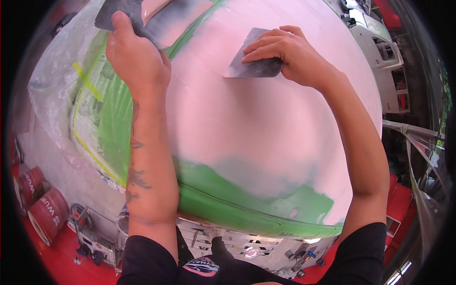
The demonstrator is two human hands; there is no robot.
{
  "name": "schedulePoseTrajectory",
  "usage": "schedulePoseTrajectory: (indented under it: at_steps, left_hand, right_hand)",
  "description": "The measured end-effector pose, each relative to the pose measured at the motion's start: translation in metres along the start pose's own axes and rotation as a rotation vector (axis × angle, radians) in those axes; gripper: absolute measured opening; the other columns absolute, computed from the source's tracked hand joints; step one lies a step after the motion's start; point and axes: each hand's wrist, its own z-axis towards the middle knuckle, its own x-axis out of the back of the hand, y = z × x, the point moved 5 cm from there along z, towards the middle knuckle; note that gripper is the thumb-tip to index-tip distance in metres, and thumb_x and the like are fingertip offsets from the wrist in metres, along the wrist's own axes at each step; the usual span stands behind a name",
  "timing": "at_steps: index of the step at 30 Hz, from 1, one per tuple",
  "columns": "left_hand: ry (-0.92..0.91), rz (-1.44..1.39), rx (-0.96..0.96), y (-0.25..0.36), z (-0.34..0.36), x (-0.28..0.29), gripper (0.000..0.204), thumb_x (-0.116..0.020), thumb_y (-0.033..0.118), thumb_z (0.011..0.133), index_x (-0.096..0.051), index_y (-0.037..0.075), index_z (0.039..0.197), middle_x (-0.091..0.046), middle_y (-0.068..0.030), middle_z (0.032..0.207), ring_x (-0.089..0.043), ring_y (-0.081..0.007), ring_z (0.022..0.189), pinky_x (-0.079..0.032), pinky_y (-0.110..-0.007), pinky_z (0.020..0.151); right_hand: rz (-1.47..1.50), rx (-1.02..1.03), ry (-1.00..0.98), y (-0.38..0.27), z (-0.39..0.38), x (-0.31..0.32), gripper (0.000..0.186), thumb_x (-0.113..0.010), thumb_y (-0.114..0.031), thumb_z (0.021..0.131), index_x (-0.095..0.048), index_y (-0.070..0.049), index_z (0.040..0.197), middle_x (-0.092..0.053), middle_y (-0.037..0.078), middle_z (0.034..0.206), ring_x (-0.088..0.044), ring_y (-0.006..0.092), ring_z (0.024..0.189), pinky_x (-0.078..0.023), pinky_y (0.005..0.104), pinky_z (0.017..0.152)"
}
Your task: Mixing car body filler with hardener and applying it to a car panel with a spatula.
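Observation:
My left hand (pixel 135 59) grips a dark flat plate (pixel 114 9) at the upper left, thumb on top, with pink paste (pixel 154 7) on it. My right hand (pixel 297 54) holds a dark, flat spreader (pixel 251 66) at an angle against a broad curved panel (pixel 256 123), fingers bent over the blade. Much of the panel is coated pale pink, with green showing along its left and lower edges. Green masked sheeting with yellow tape (pixel 85 80) borders it on the left, partly hidden by my left forearm.
Clear plastic sheeting (pixel 52 104) hangs at the left. Below stand red containers (pixel 47 213) and wheeled equipment (pixel 95 237) on a red floor (pixel 99 268). A white vehicle body (pixel 380 47) and hanging grey sheeting (pixel 418 180) are at the right. A slatted metal stand (pixel 270 247) shows under the panel.

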Motion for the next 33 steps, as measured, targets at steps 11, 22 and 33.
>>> schedulePoseTrajectory:
  at_steps: [11, 22, 33]
  left_hand:
    - [0.014, 0.102, -0.015, 0.003, -0.006, -0.003, 0.039, -0.054, 0.041, 0.104, -0.062, 0.002, 0.103, -0.058, -0.0035, 0.095, -0.053, -0.0151, 0.075, -0.039, -0.031, 0.049]
    - [-0.099, 0.046, -0.028, -0.003, -0.005, -0.007, 0.037, -0.053, 0.038, 0.105, -0.064, 0.003, 0.107, -0.063, -0.0041, 0.097, -0.061, -0.0155, 0.079, -0.045, -0.033, 0.052]
    - [-0.438, 0.189, -0.049, -0.02, -0.018, -0.021, 0.043, -0.05, 0.038, 0.11, -0.064, -0.003, 0.109, -0.065, -0.0075, 0.1, -0.06, -0.0151, 0.088, -0.05, -0.03, 0.08]
  right_hand:
    - [0.045, -0.115, -0.03, 0.009, -0.098, -0.002, 0.074, -0.054, 0.024, 0.065, -0.078, -0.023, 0.116, -0.072, -0.006, 0.129, -0.055, 0.0229, 0.133, -0.023, 0.0529, 0.122]
    - [0.146, -0.331, -0.026, 0.011, -0.196, -0.01, 0.071, -0.059, 0.022, 0.064, -0.079, -0.022, 0.116, -0.072, -0.005, 0.131, -0.055, 0.0224, 0.134, -0.021, 0.0497, 0.124]
    - [-0.006, -0.199, 0.299, -0.03, -0.134, 0.07, 0.048, -0.057, 0.008, 0.085, -0.071, -0.007, 0.128, -0.069, 0.012, 0.129, -0.059, 0.0318, 0.122, -0.041, 0.0406, 0.107]
